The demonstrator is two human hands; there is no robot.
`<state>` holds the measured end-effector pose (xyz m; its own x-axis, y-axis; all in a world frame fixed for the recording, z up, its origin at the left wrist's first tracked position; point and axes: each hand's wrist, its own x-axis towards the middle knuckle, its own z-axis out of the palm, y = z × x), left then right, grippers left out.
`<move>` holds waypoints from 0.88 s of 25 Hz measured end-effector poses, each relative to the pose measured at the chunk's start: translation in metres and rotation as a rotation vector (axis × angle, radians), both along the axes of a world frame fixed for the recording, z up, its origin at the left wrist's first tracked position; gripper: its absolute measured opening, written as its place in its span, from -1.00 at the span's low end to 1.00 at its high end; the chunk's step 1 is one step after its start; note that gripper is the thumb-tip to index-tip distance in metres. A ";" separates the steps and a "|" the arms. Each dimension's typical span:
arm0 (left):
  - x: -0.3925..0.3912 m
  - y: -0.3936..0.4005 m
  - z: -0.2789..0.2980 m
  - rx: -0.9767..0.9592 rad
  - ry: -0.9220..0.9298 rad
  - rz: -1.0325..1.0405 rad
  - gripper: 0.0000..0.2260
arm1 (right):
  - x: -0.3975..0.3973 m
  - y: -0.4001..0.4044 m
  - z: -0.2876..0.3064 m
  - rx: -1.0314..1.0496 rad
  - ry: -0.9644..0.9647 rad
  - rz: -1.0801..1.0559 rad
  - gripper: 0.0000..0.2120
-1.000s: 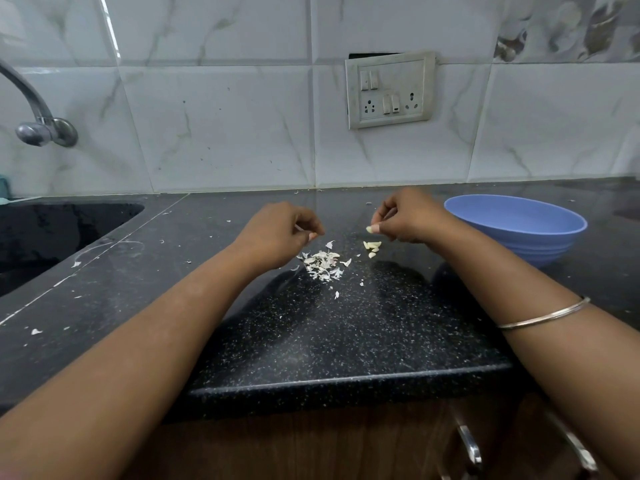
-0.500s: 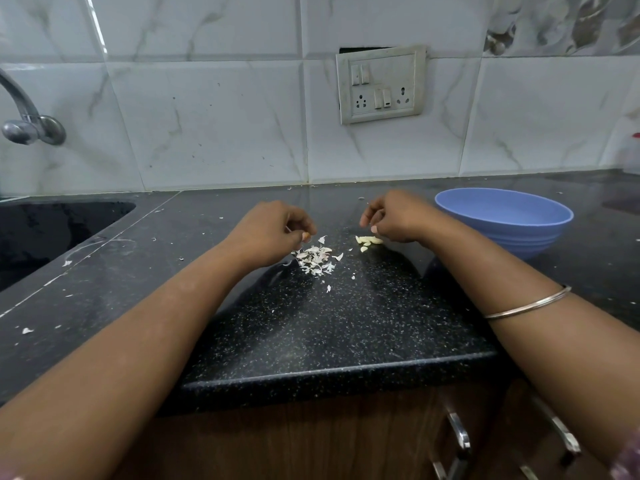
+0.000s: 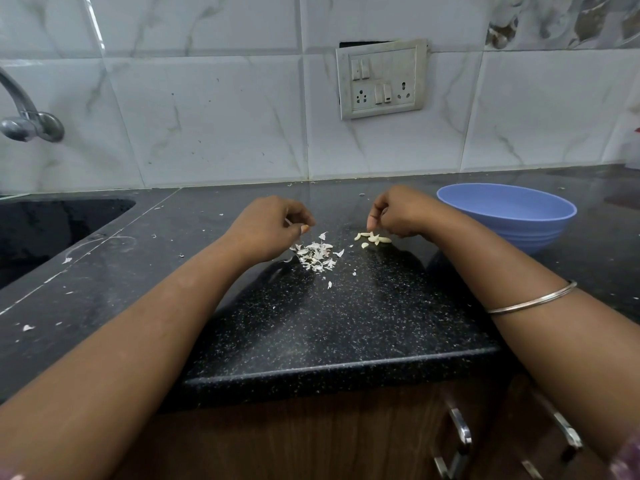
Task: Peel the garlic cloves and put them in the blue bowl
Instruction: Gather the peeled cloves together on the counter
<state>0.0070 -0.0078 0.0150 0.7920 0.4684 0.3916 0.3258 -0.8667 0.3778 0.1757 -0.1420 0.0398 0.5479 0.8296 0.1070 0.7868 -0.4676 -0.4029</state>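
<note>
Both hands, fingers curled, left hand [image 3: 268, 225] pinching peel, right hand [image 3: 398, 213] now lower over cloves [image 3: 374, 238] (grip unclear)

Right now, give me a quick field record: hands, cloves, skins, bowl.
left hand: fingers curled, pinching a small pale scrap above the skins; what it is cannot be told
right hand: fingers curled over the cloves; whether it holds one cannot be told
cloves: a few peeled, lying on the counter by the right hand
skins: loose heap below the left hand
bowl: blue, right of the cloves; none seen inside
</note>
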 end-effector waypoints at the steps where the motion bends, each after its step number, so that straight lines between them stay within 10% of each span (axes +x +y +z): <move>1: 0.000 0.001 0.001 0.002 -0.003 0.009 -0.84 | 0.000 0.001 -0.001 0.007 -0.010 -0.003 -0.73; 13: -0.005 0.014 0.000 0.054 0.391 0.103 -0.67 | -0.032 0.022 -0.025 -0.166 -0.149 0.442 -0.52; 22: -0.008 0.009 0.007 -0.002 0.186 0.066 -0.77 | -0.030 0.018 -0.022 0.106 -0.142 0.436 -0.82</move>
